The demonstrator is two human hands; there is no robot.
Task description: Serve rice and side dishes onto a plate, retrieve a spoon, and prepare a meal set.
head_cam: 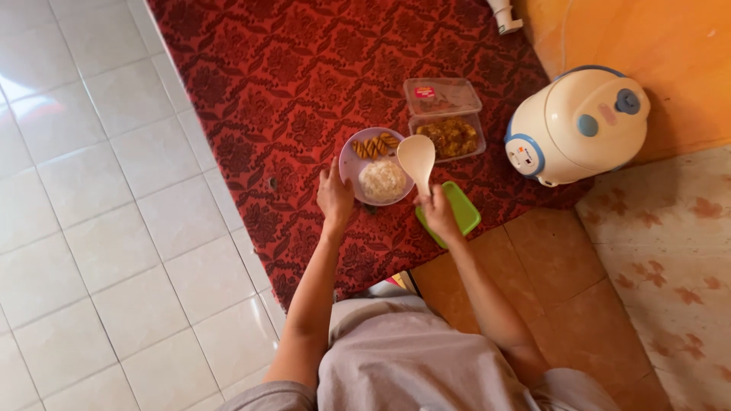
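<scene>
Head view — right hand (440,215) grips rice paddle (417,158) over plate (349,165).

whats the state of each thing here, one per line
plate: on the rug, holds rice and fried pieces
rice paddle: raised over the plate
clear container: open, food inside
clear lid: off, lying beside the container
green lid: flat on the rug
rice cooker: closed
left hand: touching the plate's edge
right hand: gripping the paddle

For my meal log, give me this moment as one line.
left hand: steadies plate edge | right hand: holds white rice paddle over plate | plate: rice, fried pieces | nearby: rice cooker, open food container
</scene>
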